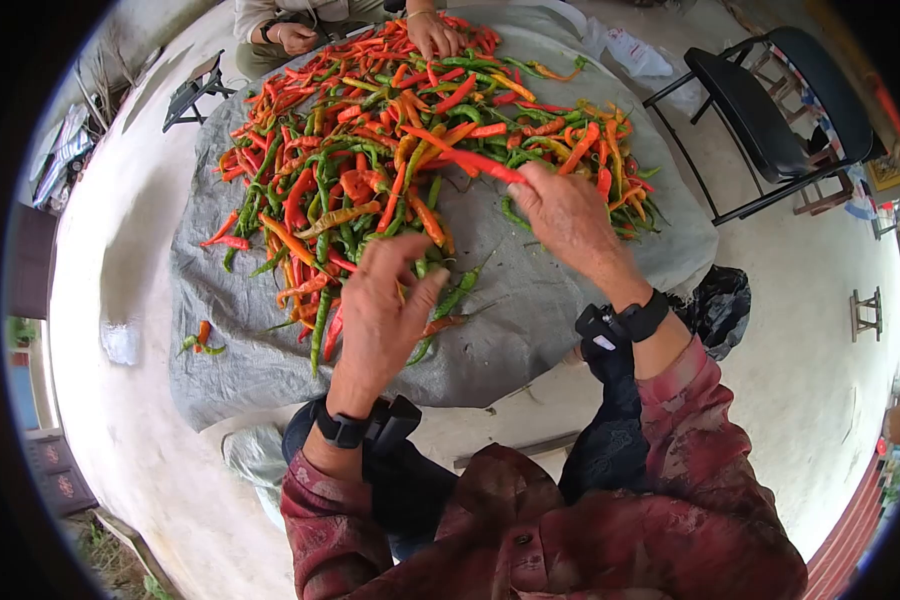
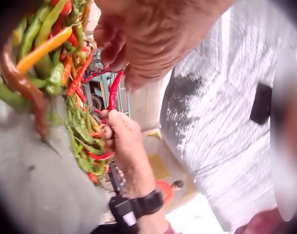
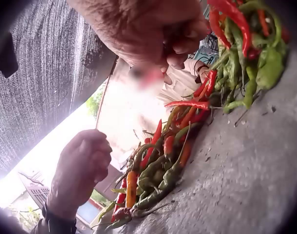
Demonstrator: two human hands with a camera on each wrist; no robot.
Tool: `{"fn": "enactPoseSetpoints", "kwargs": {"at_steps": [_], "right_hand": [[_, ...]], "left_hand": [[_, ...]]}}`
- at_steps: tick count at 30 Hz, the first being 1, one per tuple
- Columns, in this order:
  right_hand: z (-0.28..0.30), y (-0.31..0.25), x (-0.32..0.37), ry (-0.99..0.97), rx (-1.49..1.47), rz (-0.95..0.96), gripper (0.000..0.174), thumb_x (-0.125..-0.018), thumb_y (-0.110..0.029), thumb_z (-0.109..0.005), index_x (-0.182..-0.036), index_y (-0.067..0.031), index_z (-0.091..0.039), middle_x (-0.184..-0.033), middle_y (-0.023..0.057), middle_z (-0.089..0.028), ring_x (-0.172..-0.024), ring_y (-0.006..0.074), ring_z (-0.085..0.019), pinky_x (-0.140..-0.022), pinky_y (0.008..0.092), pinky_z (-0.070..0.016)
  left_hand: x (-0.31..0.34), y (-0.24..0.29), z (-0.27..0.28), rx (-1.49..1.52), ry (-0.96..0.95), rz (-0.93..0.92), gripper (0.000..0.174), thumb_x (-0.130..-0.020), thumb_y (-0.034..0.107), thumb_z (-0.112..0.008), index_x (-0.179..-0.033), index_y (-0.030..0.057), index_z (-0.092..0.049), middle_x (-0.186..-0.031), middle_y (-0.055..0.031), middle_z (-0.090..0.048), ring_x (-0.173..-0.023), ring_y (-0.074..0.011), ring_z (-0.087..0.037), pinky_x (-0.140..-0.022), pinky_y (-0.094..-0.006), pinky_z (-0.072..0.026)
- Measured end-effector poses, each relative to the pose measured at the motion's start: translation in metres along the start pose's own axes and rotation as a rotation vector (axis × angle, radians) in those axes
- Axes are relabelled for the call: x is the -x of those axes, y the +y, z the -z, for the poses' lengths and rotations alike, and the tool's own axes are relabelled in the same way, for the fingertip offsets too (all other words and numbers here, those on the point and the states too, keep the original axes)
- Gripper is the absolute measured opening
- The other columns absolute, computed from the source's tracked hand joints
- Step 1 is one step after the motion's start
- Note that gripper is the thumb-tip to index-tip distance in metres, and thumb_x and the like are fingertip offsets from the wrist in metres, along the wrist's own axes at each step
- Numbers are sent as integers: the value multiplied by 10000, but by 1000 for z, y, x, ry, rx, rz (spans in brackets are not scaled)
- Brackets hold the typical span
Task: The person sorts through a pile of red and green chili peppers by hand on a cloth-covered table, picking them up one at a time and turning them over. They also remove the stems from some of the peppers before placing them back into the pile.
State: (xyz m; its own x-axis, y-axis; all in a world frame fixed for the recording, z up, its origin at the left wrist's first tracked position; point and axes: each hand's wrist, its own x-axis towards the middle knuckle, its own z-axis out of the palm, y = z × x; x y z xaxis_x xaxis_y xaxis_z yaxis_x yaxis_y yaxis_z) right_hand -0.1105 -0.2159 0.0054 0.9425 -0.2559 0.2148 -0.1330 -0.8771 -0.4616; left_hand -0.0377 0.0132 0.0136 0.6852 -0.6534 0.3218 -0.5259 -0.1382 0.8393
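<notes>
My right hand (image 1: 575, 225) pinches one long red chili pepper (image 1: 485, 167) near its end, above the right part of the pile. In the left wrist view that chili pepper (image 2: 114, 90) points up out of the fingers. My left hand (image 1: 382, 310) hovers over the near edge of the heap, its fingers loosely bent and the thumb apart, with nothing visible between them. Red, orange and green chili peppers (image 1: 310, 210) lie heaped on a grey cloth (image 1: 530, 310). Several green ones (image 1: 460, 290) lie close beside my left hand.
Across the heap, another person's hand (image 1: 433, 35) reaches into the chili peppers, the other hand (image 1: 295, 39) near the cloth's far edge. A black folding chair (image 1: 760, 110) stands at the right, a small stool (image 1: 195, 95) at the far left. A few pieces (image 1: 203, 340) lie apart on the left.
</notes>
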Motion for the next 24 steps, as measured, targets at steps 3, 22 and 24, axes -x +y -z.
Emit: {"fn": "enactPoseSetpoints", "kwargs": {"at_steps": [3, 22, 24], "right_hand": [[11, 10, -8, 217, 46, -183, 232, -940, -269, -530, -1063, -76, -569, -747, 198, -638, -753, 403, -630, -653, 495, -486], [42, 43, 7, 667, 179, -89, 202, -834, -94, -629, -1034, -78, -653, -979, 101, -577, -891, 309, -602, -744, 395, -511], [41, 33, 11, 568, 31, -27, 224, -824, -62, -617, -1045, -75, -652, -1013, 101, -578, -918, 307, -600, -760, 399, -514]], "left_hand": [[25, 0, -4, -499, -255, -200, 388, -766, 89, -690, -1119, 22, -546, -1002, -113, -580, -863, -236, -601, -685, -315, -508], [-2, -10, -58, 263, -138, 124, 158, -912, 11, -563, -1064, 8, -523, -908, -45, -594, -742, -116, -607, -662, -249, -498], [-9, -9, -64, 627, -126, 269, 135, -954, 42, -529, -1086, 13, -533, -914, -15, -579, -779, -106, -594, -706, -236, -486]]}}
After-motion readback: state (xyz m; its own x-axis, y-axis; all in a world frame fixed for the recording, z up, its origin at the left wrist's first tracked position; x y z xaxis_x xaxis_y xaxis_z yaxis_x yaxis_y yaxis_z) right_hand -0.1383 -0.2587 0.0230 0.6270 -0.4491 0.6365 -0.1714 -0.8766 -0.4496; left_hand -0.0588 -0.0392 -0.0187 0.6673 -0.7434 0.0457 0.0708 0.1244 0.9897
